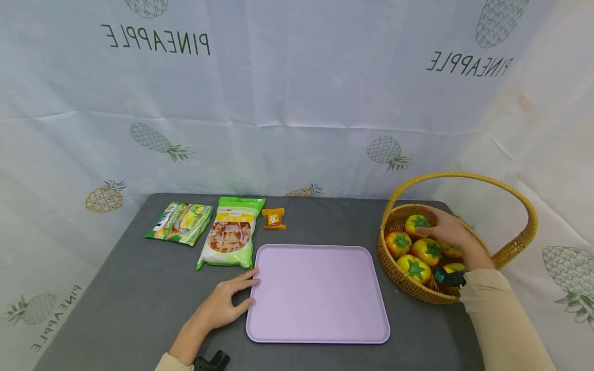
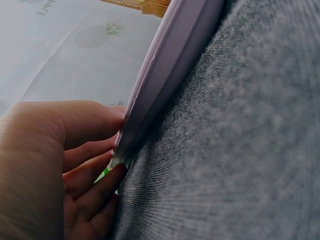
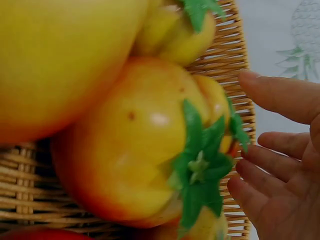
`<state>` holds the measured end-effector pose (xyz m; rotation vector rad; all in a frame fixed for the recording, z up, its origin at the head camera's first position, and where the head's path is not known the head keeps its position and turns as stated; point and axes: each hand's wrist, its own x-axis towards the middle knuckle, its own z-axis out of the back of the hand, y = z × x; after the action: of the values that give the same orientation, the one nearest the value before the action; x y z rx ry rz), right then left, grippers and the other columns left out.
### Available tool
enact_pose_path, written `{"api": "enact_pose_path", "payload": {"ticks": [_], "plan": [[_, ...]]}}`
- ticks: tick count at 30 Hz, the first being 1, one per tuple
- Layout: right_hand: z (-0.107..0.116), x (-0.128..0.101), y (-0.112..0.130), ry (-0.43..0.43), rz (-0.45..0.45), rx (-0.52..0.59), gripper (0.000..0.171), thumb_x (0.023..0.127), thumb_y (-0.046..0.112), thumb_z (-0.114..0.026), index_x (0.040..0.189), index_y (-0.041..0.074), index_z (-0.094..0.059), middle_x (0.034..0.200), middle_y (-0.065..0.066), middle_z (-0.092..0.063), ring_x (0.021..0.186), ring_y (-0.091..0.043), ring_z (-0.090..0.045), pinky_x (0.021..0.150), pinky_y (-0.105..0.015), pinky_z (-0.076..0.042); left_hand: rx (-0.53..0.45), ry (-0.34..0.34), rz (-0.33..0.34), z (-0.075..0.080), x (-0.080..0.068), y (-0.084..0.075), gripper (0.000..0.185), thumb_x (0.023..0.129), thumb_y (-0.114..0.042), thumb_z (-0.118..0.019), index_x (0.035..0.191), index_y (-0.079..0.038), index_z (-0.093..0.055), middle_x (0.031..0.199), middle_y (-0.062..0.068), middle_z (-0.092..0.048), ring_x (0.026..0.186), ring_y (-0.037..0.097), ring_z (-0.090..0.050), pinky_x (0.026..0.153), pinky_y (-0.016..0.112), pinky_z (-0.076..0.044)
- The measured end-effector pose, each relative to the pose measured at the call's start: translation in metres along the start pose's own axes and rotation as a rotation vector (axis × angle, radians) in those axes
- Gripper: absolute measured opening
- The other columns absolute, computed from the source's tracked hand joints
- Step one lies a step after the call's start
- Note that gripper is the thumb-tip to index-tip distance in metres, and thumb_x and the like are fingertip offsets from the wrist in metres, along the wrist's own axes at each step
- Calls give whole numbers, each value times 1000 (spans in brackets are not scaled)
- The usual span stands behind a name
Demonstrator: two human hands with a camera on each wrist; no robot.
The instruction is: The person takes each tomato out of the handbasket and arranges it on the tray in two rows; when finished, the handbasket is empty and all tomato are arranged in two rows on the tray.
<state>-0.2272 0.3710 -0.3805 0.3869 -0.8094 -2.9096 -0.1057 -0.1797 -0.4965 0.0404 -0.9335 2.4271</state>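
a dark grey felt-like table (image 1: 139, 304) stood before a white cloth backdrop (image 1: 297, 103) printed with pineapples and the word "pineapple", which read mirrored in the head view. nearest the viewer, the left hand (image 1: 220, 306) lay flat on the table with fingers relaxed and nearly straight, fingertips touching the left edge of a lilac tray (image 1: 320, 293); the left wrist view showed the fingers (image 2: 95, 150) against the tray's rim (image 2: 165, 75), gripping nothing. the tray sat flat in the middle of the table. to its right stood a wicker basket (image 1: 403, 278) with a tall hoop handle, holding several yellow-red tomato-like fruits with green calyxes. the right hand (image 1: 447, 232) reached into the basket, resting over the fruits near the rear one (image 1: 416, 223); in the right wrist view the fingers (image 3: 280, 95) were spread and loosely bent beside a fruit (image 3: 145, 145), not closed around it. farther back, left of the tray, lay a white-and-green snack bag (image 1: 230, 234), a green packet (image 1: 180, 222) beside it, and a small orange packet (image 1: 274, 218) just behind the tray.

the print on the packets was too small to read. the right hand hid part of the basket's contents, so the fruit count could not be told. both forearms were cut off at the lower frame edge, and a dark object at each wrist was only partly visible.
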Motion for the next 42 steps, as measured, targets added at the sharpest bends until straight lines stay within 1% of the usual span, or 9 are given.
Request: {"api": "enact_pose_path", "payload": {"ticks": [3,10,16,20,24,27,31,36,42], "plan": [[-3,3,-4,20,6,21,89,90,38,-61,146,-13,-13,143,-41,-23,127,-57,-28,100,-66,-32,-4,-5,-5,0,0,0,40,86,-21,-67,125,-15,-63,143,0,-49,129,21,-49,99,45,-46],[-8,11,-12,33,-29,-59,91,89,40,-62,145,-14,-16,140,-42,-27,122,-58,-33,95,-66,-37,-2,-13,-1,-1,0,1,39,86,-23,-68,125,-17,-64,143,-1,-49,128,21,-50,99,46,-46],[-8,12,-8,8,-34,-99,87,87,37,-65,142,-15,-21,137,-42,-32,118,-58,-37,93,-65,-38,4,-20,-8,-2,-1,1,39,86,-23,-68,124,-18,-64,142,-2,-50,128,21,-50,99,45,-46],[-7,10,-5,-5,-35,-92,87,88,38,-64,143,-15,-21,138,-42,-31,118,-59,-36,94,-66,-37,1,-16,-9,-1,-1,1,39,86,-23,-68,124,-18,-64,143,-2,-49,128,21,-50,99,45,-46],[-4,8,-6,-17,-23,-70,91,88,43,-62,144,-13,-18,140,-41,-27,120,-59,-33,95,-67,-36,0,-14,-4,-1,-1,1,39,86,-24,-67,125,-18,-64,143,-2,-49,129,21,-49,99,46,-46],[0,5,-7,-30,-25,-68,94,88,49,-60,146,-11,-16,140,-41,-27,119,-58,-35,93,-66,-38,-2,-9,0,-1,0,0,39,87,-24,-66,125,-17,-64,143,-2,-49,129,21,-49,99,46,-46],[7,0,-6,-50,-17,-81,93,89,51,-57,146,-11,-16,137,-43,-28,116,-59,-37,88,-67,-40,-4,-7,3,-2,0,1,38,88,-25,-66,125,-18,-63,143,-2,-49,129,21,-49,100,46,-45],[10,-9,1,-83,34,-116,90,90,48,-58,145,-11,-19,138,-42,-30,117,-58,-36,89,-68,-38,-7,-19,6,-1,0,2,39,87,-24,-67,125,-18,-64,143,-2,-49,129,21,-49,100,45,-45],[14,-30,11,-109,75,-146,87,90,46,-59,146,-9,-20,139,-42,-28,118,-59,-35,89,-70,-35,-1,-14,14,-1,-1,2,38,87,-24,-66,125,-18,-64,143,-4,-49,129,20,-49,101,45,-45]]}}
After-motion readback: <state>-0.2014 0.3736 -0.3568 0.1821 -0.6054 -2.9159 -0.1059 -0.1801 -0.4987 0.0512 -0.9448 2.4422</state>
